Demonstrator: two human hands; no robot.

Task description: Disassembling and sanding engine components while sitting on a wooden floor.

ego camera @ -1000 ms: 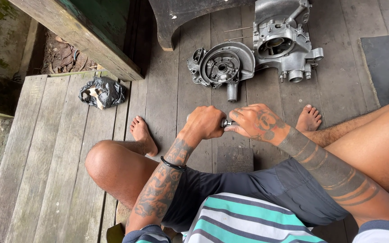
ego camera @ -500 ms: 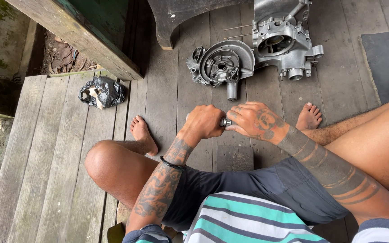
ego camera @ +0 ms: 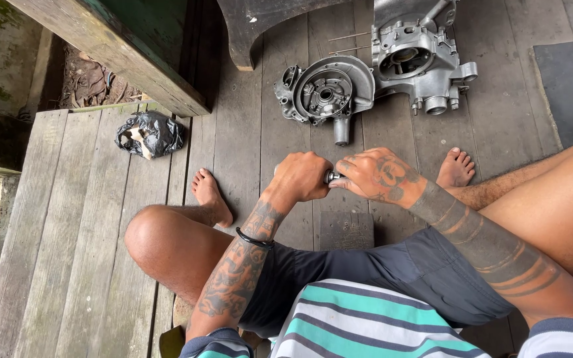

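Observation:
I sit cross-legged on a wooden plank floor. My left hand (ego camera: 302, 176) is closed in a fist around one end of a small metal part (ego camera: 332, 177), of which only a shiny bit shows between the hands. My right hand (ego camera: 374, 175) grips the other end with its fingers curled over it. Both hands meet in front of my knees. Beyond them on the planks lies a grey metal engine casing (ego camera: 326, 93) with a round opening, and a larger engine block (ego camera: 418, 61) stands beside it to the right.
A crumpled black plastic bag (ego camera: 150, 133) lies on the planks at the left. A thick green-painted wooden beam (ego camera: 114, 50) crosses the upper left. A dark mat (ego camera: 568, 86) lies at the right. The deck's edge drops off at the far left.
Both hands stay locked on the small metal part at the same spot. The view has shifted only slightly.

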